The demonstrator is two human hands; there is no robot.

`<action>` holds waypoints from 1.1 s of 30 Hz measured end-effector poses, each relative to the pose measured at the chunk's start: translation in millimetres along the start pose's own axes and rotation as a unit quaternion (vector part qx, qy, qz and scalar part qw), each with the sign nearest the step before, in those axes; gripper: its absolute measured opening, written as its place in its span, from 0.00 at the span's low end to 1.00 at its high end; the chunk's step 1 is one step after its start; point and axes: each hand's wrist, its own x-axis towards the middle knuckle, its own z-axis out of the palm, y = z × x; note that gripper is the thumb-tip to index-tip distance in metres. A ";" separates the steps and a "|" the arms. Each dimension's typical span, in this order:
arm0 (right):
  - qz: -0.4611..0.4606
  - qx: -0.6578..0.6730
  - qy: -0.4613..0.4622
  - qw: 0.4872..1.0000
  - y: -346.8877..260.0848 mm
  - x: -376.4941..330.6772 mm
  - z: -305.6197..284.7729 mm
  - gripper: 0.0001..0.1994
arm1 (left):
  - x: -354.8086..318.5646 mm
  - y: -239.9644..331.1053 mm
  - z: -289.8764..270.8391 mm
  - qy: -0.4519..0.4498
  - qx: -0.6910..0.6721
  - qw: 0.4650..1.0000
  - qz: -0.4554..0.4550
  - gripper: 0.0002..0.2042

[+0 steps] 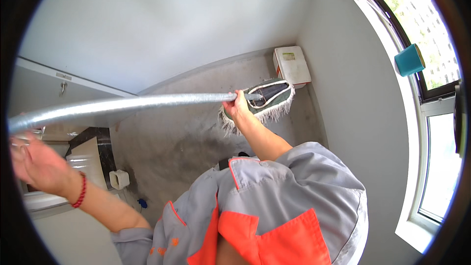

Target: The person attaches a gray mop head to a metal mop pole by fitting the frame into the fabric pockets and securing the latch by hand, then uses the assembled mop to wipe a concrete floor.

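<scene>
— Mop pole (pixel 137 104)?
— Gripped near the fringed mop head (pixel 262 100) by right hand (pixel 237 110), fingers wrapped tight; head down on concrete floor (pixel 186 137), near far wall corner beside white box (pixel 291 65).
— Left hand (pixel 37 164)?
— Blurred, fingers apparently spread by pole's near end.

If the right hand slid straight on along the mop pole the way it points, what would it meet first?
Most likely the mop head: the right hand grips the pole just short of it, with only a short bare stretch between. Past that lies the white box, though depth is unclear.

mop head (pixel 267 99) on floor (pixel 186 137); box (pixel 292 65) behind it, window (pixel 431 68) right
</scene>
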 end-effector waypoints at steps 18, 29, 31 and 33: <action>0.063 -0.076 -0.083 0.992 -23.2 -27.7 -22.4 0.13 | -12.2 13.4 95.8 -0.162 -0.354 0.893 -0.225 0.10; 0.057 -0.199 -0.163 0.965 -71.0 -33.0 -7.1 0.21 | -26.7 32.9 119.0 -0.154 -0.422 0.871 -0.199 0.11; 0.085 -0.245 -0.209 0.943 -75.6 -39.9 -14.1 0.24 | -26.5 36.7 117.0 -0.152 -0.421 0.876 -0.179 0.13; 0.107 -0.311 -0.248 0.911 -91.6 -65.9 -18.2 0.26 | -12.7 39.0 101.3 -0.148 -0.388 0.900 -0.135 0.14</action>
